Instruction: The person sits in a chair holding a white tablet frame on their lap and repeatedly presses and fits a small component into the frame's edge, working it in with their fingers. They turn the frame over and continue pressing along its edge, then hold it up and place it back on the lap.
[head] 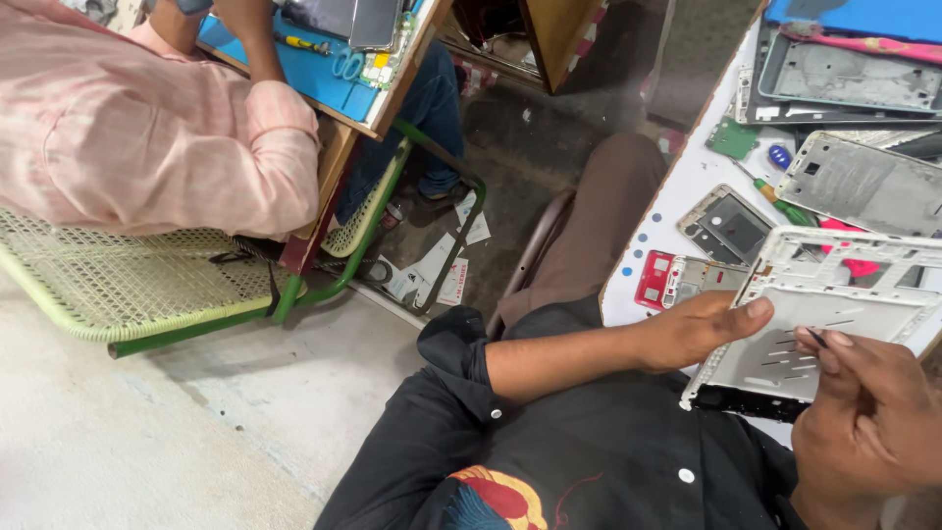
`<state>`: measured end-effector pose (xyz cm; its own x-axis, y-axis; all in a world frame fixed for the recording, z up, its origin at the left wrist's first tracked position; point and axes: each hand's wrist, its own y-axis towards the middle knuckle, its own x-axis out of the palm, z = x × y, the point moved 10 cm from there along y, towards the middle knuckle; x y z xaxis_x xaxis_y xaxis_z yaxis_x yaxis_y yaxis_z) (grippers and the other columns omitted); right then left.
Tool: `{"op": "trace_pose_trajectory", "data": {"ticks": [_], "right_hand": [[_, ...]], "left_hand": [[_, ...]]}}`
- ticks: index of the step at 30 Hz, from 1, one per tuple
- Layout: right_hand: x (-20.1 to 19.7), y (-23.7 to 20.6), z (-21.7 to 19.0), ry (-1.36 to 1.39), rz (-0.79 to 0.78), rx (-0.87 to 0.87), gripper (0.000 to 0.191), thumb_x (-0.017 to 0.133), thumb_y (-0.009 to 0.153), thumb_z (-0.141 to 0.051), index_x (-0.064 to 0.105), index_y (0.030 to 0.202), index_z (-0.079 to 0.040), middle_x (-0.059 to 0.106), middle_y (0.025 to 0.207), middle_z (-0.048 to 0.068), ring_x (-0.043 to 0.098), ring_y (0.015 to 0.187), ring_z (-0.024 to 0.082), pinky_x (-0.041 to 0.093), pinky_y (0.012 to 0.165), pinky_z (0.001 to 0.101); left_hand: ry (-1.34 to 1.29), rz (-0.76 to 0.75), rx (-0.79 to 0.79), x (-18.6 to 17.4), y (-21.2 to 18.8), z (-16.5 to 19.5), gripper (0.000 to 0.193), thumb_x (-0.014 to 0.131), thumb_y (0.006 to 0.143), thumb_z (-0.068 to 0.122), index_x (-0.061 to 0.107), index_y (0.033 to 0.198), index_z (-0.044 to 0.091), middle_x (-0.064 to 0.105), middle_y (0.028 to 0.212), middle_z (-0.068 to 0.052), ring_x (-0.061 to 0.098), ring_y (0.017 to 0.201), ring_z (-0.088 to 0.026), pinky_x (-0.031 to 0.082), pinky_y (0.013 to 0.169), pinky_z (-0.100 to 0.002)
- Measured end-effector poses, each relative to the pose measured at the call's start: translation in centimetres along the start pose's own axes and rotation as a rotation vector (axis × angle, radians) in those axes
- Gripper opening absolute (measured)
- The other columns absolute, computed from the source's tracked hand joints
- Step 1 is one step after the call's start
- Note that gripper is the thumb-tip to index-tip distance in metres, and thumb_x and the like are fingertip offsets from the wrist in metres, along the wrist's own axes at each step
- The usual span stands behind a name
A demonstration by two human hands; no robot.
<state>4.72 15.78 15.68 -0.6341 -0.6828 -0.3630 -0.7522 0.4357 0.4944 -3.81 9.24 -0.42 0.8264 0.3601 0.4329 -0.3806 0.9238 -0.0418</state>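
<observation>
left hand [702, 329] grips the white plastic phone mid-frame [834, 314] by its near edge above the white tabletop [677, 196], right hand [868, 412] pinching a thin dark tool [816, 339] onto it, so I'd keep that frame steady and press lightly

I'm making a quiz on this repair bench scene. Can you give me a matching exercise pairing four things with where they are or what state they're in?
Things:
1. white phone frame
2. green-handled screwdriver
3. red phone part
4. scissors

Places or states:
A. on the blue mat of the other person's desk
B. held by the left hand, with the right hand pressing a thin tool to it
C. near the white table's edge, just above the left hand
D. lying on the white table between grey phone frames

Pairs: 1-B, 2-D, 3-C, 4-A
</observation>
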Motion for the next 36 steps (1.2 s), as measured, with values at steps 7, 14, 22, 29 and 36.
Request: {"op": "trace_pose_trajectory", "data": {"ticks": [7, 14, 22, 29, 36], "right_hand": [[2.0, 1.1, -3.1, 0.122, 0.019, 0.055, 0.011, 0.057, 0.117, 0.005, 0.056, 0.125, 0.013, 0.068, 0.117, 0.025, 0.074, 0.109, 0.026, 0.064, 0.099, 0.0322], [-2.9, 3.9, -4.3, -0.043, 0.002, -0.045, 0.005, 0.064, 0.118, 0.006, 0.061, 0.116, 0.008, 0.067, 0.118, 0.020, 0.068, 0.108, 0.023, 0.058, 0.094, 0.0271], [-10.2, 4.2, -4.9, -0.169, 0.055, -0.073, 0.007, 0.072, 0.113, 0.001, 0.068, 0.117, 0.006, 0.055, 0.114, 0.014, 0.059, 0.094, 0.017, 0.055, 0.079, 0.0235], [-13.1, 3.3, -4.9, -0.179, 0.203, -0.026, 0.013, 0.076, 0.112, -0.004, 0.069, 0.116, 0.007, 0.053, 0.110, 0.013, 0.058, 0.091, 0.017, 0.050, 0.073, 0.0247], [-13.2, 2.6, -5.8, -0.090, 0.200, 0.009, 0.011, 0.072, 0.113, -0.004, 0.067, 0.119, 0.004, 0.056, 0.110, 0.011, 0.058, 0.096, 0.018, 0.049, 0.080, 0.0268]], "left_hand": [[0.081, 0.025, 0.014, -0.7, -1.7, 3.9, 0.081, 0.027, 0.116, 0.063, 0.055, 0.134, -0.010, 0.062, 0.128, -0.018, 0.056, 0.125, -0.023, 0.043, 0.114, -0.038], [0.148, 0.103, 0.057, 0.8, 0.7, 4.5, 0.087, 0.021, 0.120, 0.066, 0.059, 0.126, -0.011, 0.062, 0.115, -0.019, 0.052, 0.106, -0.021, 0.046, 0.110, -0.039], [-0.212, 0.235, 0.095, 5.6, 0.9, 7.9, 0.088, 0.027, 0.109, 0.069, 0.041, 0.155, -0.004, 0.054, 0.148, -0.015, 0.052, 0.137, -0.024, 0.042, 0.118, -0.038], [-0.545, 0.175, 0.179, 8.0, 0.3, 12.9, 0.089, 0.031, 0.110, 0.069, 0.033, 0.163, -0.003, 0.047, 0.154, -0.015, 0.047, 0.146, -0.026, 0.038, 0.125, -0.041], [-0.503, 0.179, 0.174, 9.5, -1.3, 13.1, 0.087, 0.030, 0.109, 0.067, 0.033, 0.163, -0.001, 0.045, 0.157, -0.014, 0.047, 0.148, -0.025, 0.038, 0.126, -0.041]]}}
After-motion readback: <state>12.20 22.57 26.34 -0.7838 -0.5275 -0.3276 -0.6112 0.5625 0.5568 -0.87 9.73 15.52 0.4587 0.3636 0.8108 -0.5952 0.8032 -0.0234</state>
